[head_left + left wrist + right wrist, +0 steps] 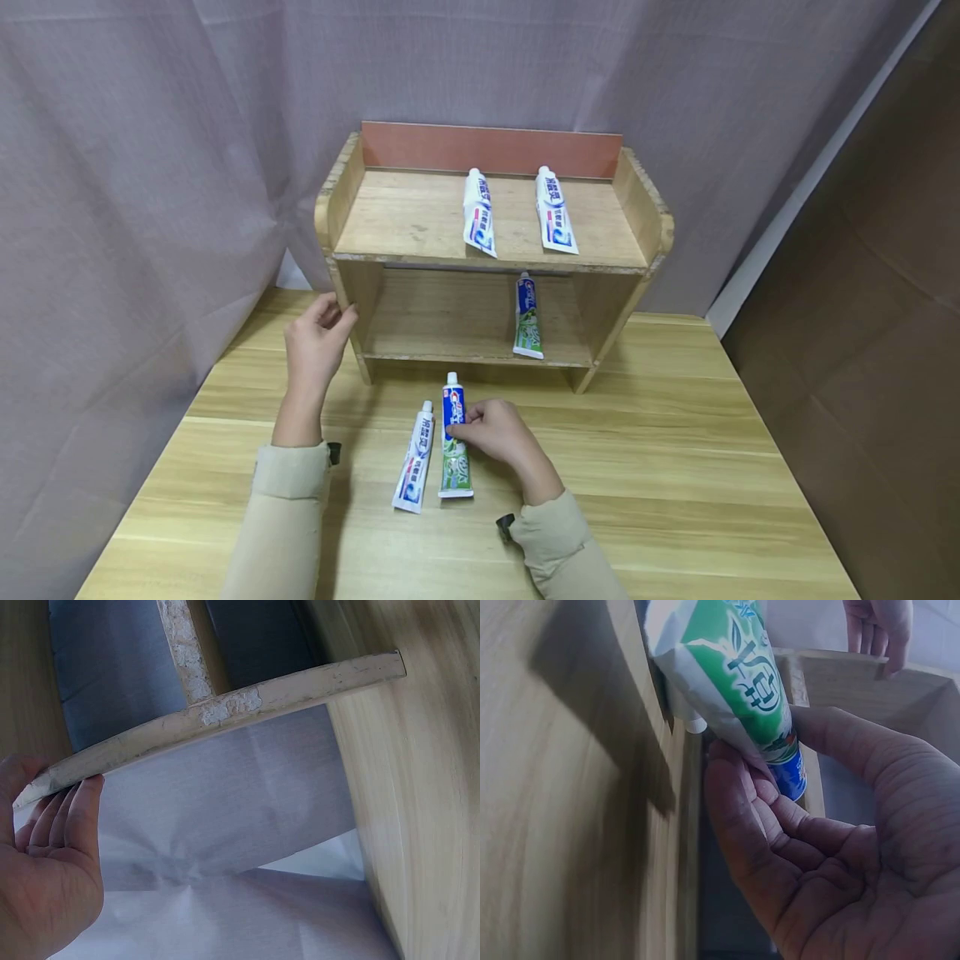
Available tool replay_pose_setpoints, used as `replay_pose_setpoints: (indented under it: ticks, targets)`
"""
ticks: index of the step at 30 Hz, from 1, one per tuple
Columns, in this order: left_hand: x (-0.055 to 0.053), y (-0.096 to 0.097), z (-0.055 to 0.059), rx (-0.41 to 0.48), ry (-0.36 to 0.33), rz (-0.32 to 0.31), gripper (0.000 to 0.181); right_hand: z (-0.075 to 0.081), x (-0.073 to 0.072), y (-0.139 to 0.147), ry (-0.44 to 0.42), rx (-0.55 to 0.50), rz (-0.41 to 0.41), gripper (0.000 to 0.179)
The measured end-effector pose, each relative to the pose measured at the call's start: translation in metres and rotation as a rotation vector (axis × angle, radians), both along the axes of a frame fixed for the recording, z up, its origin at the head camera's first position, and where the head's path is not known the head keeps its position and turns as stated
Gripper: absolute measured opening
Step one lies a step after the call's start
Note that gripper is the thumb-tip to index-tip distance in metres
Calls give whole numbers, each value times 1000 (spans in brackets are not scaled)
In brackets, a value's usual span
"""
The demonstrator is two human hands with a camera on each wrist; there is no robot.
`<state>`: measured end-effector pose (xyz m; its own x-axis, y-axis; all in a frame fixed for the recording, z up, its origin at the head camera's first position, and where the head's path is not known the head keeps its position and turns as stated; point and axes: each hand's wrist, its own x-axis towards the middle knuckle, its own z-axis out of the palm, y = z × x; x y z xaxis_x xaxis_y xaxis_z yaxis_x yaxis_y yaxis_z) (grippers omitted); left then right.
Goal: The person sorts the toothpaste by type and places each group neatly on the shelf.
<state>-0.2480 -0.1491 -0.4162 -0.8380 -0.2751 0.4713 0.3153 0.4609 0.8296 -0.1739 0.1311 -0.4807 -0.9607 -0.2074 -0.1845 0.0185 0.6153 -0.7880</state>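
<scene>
Right hand (498, 429) was pinching a long blue-and-green plastic-looking toothpaste tube (455, 467) mid-body, lower centre of the frame, probably for balance. Left hand (317, 342) pinched the boxy tan 2-tier wooden shelf (412, 218) by its left edge, likely steadying it. The tube's white cap (452, 378) pointed at the frame's top, long axis pretty much vertical there.

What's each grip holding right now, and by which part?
Right grip: the blue-and-green tube, around its middle. Left grip: the wooden shelf, by its left side panel's edge.
</scene>
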Motion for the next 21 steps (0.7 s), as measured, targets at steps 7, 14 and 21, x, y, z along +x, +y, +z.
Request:
replay_pose_setpoints:
  ticks: [7, 14, 21]
  targets:
    - [0, 0, 0, -10, -3, 11, 17, 7, 2, 2, -15, -8, 1, 35]
    - [-1, 0, 1, -1, -2, 13, 17, 12, 3, 2, -3, -1, 3, 32]
    - [0, 1, 1, 4, 4, 0, 17, 16, 3, 3, -14, -16, 1, 30]
